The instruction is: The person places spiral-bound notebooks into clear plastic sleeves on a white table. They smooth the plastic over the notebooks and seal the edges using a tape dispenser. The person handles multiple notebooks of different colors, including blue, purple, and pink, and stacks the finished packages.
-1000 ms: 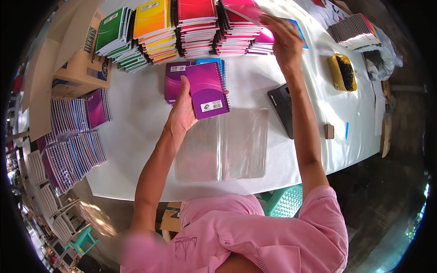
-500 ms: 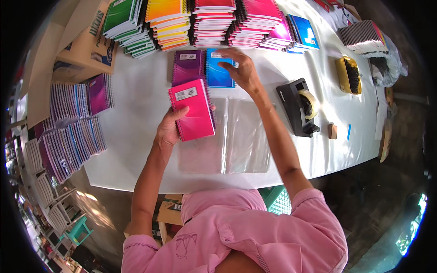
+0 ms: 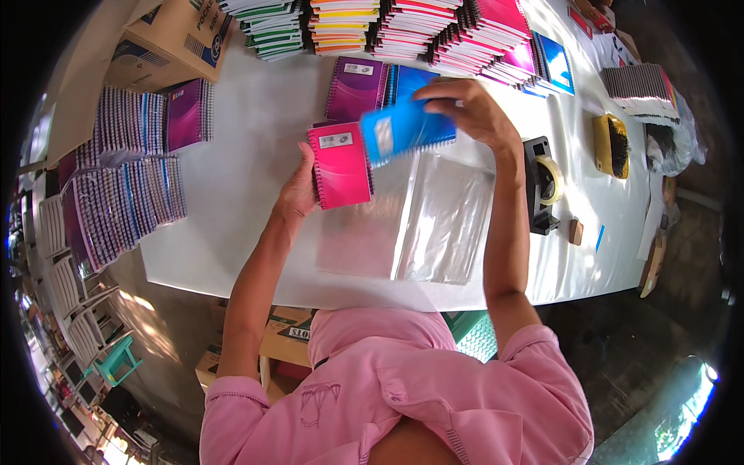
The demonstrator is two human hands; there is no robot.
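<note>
My left hand (image 3: 301,186) grips a pink spiral notebook (image 3: 343,172) by its left edge, with the labelled cover up. In my right hand (image 3: 474,112) is a blue spiral notebook (image 3: 403,133), tilted and smeared by motion, its lower left corner over the pink one's right edge. Behind them a purple notebook (image 3: 356,87) and another blue notebook (image 3: 409,80) lie side by side on the white table (image 3: 240,209). Below the held notebooks lie clear plastic sleeves (image 3: 438,225).
Stacks of green (image 3: 269,29), yellow (image 3: 341,27) and red and pink notebooks (image 3: 480,46) line the far side. Bundled notebooks (image 3: 132,201) and a carton (image 3: 170,46) stand left. At right are a black tape dispenser (image 3: 539,186), a brush (image 3: 614,147) and a small wooden block (image 3: 576,232).
My right hand has picked up a blue notebook and brought it toward the pink one; another blue one shows behind. The pink notebook stays in my left hand. The view has shifted.
</note>
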